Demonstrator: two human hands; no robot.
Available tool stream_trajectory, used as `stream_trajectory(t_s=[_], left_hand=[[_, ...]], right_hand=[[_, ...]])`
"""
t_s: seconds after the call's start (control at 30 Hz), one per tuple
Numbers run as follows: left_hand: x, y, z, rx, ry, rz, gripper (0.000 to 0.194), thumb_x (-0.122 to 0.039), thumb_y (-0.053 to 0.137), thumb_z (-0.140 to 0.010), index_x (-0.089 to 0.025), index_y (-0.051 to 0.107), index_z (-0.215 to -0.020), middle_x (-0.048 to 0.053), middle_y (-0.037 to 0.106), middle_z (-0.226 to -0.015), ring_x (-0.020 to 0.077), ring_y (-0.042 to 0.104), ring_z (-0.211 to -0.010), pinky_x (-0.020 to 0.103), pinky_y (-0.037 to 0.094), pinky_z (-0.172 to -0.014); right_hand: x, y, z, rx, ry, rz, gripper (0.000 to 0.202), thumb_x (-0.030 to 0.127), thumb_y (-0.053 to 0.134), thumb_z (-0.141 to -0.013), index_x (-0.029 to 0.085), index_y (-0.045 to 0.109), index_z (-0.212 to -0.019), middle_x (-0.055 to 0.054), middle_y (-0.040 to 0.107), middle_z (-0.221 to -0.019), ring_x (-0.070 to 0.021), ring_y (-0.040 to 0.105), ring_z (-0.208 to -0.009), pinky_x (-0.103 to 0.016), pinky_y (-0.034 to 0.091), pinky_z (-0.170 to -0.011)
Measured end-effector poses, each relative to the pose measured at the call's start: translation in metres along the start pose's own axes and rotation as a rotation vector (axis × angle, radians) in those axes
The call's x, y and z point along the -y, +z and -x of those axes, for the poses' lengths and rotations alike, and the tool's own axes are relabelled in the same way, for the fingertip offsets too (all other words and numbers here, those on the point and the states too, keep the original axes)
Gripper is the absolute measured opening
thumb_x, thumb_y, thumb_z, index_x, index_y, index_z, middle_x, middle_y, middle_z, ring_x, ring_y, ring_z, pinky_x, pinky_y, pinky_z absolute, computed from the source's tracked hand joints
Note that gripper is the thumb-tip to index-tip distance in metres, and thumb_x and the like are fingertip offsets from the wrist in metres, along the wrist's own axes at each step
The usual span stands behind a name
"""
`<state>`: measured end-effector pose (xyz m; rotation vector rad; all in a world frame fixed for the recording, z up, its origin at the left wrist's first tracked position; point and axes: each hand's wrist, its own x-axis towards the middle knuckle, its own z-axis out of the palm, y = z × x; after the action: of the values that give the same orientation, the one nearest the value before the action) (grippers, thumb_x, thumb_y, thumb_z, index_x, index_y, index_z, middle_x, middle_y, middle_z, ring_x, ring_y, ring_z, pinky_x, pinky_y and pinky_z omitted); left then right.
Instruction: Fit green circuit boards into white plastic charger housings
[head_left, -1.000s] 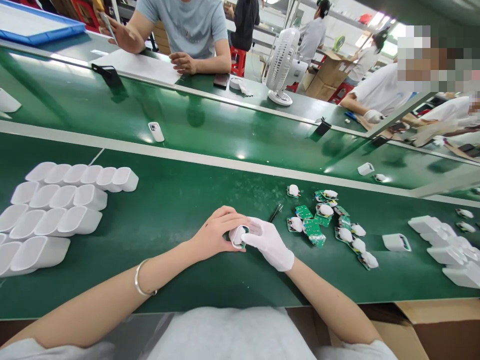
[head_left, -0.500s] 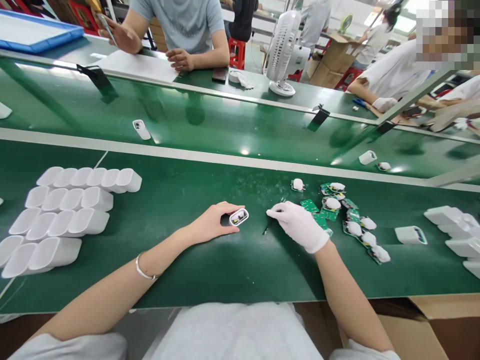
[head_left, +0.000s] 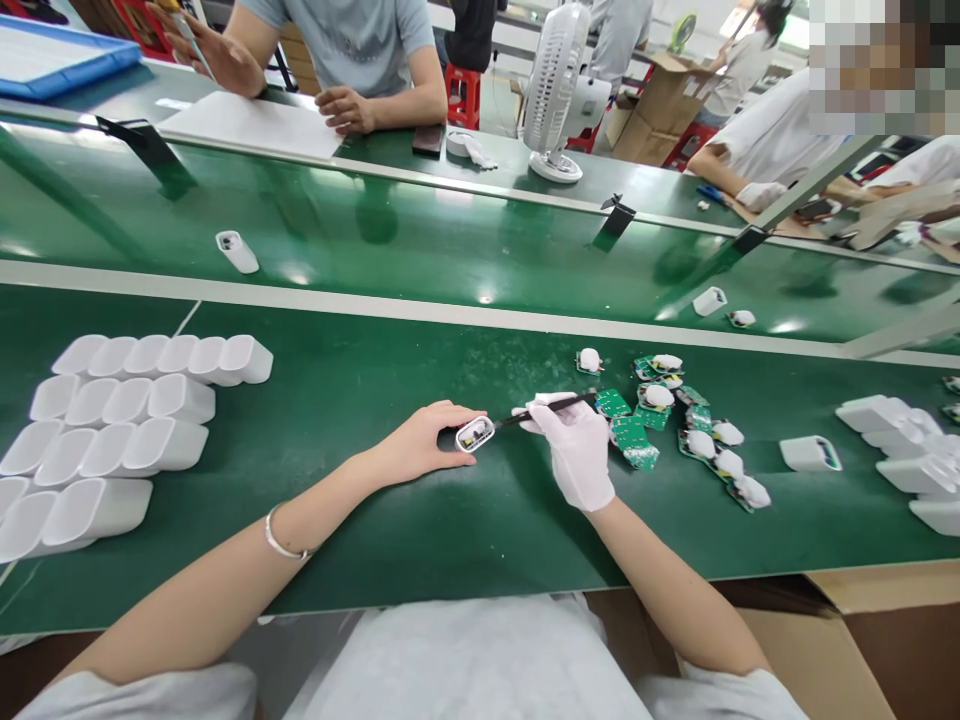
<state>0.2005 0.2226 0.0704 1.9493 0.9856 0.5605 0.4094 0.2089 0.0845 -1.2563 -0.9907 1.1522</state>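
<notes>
My left hand [head_left: 424, 440], ungloved, grips a white plastic housing [head_left: 459, 440] between thumb and fingers, its open end facing right. Inside that opening a circuit board with small parts [head_left: 475, 434] shows. In a white glove, my right hand [head_left: 574, 450] pinches slim black tweezers [head_left: 559, 404]. Their tip points left and reaches the right rim of the housing; whether it touches a part inside I cannot tell. Just right of the gloved fingers lie green circuit boards [head_left: 634, 440], some topped with white lumps [head_left: 658, 397].
Rows of white housings [head_left: 176, 445] stand at left, and more housings [head_left: 892, 420] lie at far right. One housing [head_left: 808, 453] lies alone. Beyond a pale rail [head_left: 360, 305] is a green strip with another housing [head_left: 238, 252]. Across it sit co-workers near a white fan [head_left: 555, 90].
My right hand has swung the tweezers from pointing down at the table to pointing left, bringing their tip to the housing. My left hand keeps its hold. The view has shifted slightly.
</notes>
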Motion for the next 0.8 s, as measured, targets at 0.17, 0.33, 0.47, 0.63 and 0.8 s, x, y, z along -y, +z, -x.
stream_trajectory(t_s=[0.17, 0.33, 0.47, 0.63, 0.8], left_hand=[[0.002, 0.0, 0.0, -0.008, 0.015, 0.001, 0.051, -0.028, 0.073, -0.072, -0.026, 0.059, -0.121, 0.003, 0.067, -0.111, 0.0202, 0.058, -0.099, 0.033, 0.046, -0.087], [0.003, -0.001, 0.001, 0.026, 0.029, 0.025, 0.048, -0.031, 0.07, -0.076, -0.025, 0.058, -0.122, 0.004, 0.064, -0.118, 0.0217, 0.055, -0.103, 0.035, 0.044, -0.09], [0.001, -0.004, 0.001, 0.075, 0.051, 0.045, 0.043, -0.029, 0.066, -0.079, -0.024, 0.058, -0.122, 0.004, 0.065, -0.116, 0.0207, 0.054, -0.101, 0.034, 0.043, -0.089], [-0.002, -0.009, 0.0, 0.175, 0.112, 0.074, 0.04, -0.027, 0.063, -0.081, -0.026, 0.058, -0.121, 0.002, 0.063, -0.121, 0.0198, 0.053, -0.099, 0.034, 0.042, -0.091], [-0.003, -0.011, 0.0, 0.183, 0.106, 0.073, 0.038, -0.026, 0.062, -0.082, -0.026, 0.058, -0.12, 0.002, 0.063, -0.121, 0.0198, 0.052, -0.101, 0.034, 0.041, -0.092]], right_hand=[[-0.012, 0.005, -0.002, -0.045, 0.067, -0.125, 0.029, 0.04, 0.076, -0.065, 0.017, 0.059, -0.071, 0.002, 0.064, -0.07, -0.0157, 0.068, -0.072, -0.034, 0.06, -0.07], [-0.017, 0.005, 0.0, -0.076, 0.015, -0.146, 0.03, 0.039, 0.077, -0.065, 0.017, 0.058, -0.073, 0.002, 0.065, -0.073, -0.0159, 0.069, -0.071, -0.035, 0.061, -0.07], [-0.018, 0.009, 0.001, -0.054, 0.028, -0.167, 0.029, 0.038, 0.076, -0.066, 0.017, 0.058, -0.073, 0.001, 0.066, -0.074, -0.0157, 0.069, -0.072, -0.033, 0.061, -0.069], [-0.014, 0.012, -0.003, 0.086, 0.113, -0.169, 0.035, 0.042, 0.079, -0.061, 0.018, 0.057, -0.071, 0.003, 0.064, -0.069, -0.0149, 0.068, -0.065, -0.033, 0.061, -0.067], [0.0, 0.003, -0.007, 0.212, 0.075, -0.062, 0.032, 0.04, 0.079, -0.061, 0.017, 0.057, -0.069, 0.002, 0.062, -0.069, -0.0146, 0.068, -0.07, -0.03, 0.06, -0.068]])
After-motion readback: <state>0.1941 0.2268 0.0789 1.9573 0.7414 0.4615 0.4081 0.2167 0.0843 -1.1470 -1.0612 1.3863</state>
